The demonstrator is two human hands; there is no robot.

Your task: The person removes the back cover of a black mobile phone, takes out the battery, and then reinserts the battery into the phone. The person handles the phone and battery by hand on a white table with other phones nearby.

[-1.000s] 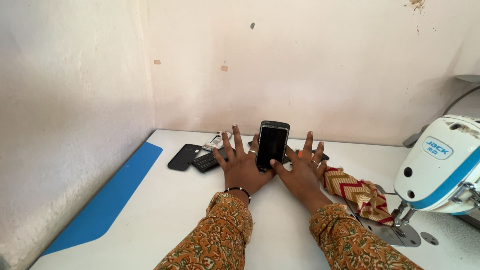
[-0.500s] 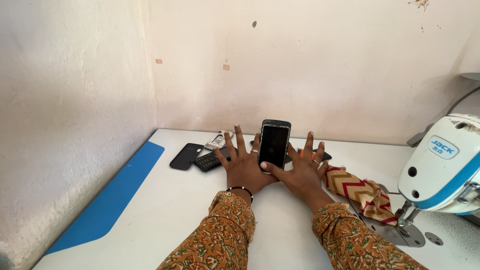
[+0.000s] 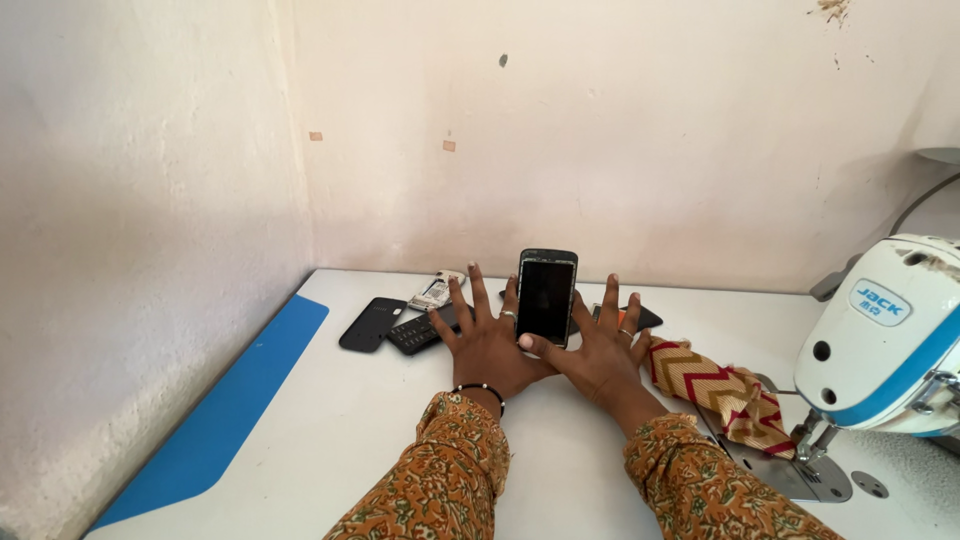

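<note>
Hands: I see my left hand (image 3: 487, 338) and right hand (image 3: 600, 345) lying flat on the tabletop, fingers spread, grasping nothing; the phone (image 3: 546, 297) stands propped upright between them, its lower edge by my thumbs.
Tabletop: (image 3: 330, 440) white with a blue strip on the left; open room in front of my wrists and to the near left, walls close behind and on the left.
Machine: sewing machine (image 3: 885, 340) crowds the right side; I'd keep my right elbow off it.
Cloth: soft zigzag cloth (image 3: 715, 385) lies just beside my right hand.
Phone: I judge it light, stiff, smooth-glassed, likely slippery and fragile; best taken by its long side edges.
Small bits: black case (image 3: 371, 324), keypad phone (image 3: 415, 333) and a pale piece (image 3: 434, 291) lie near my left fingers.
</note>
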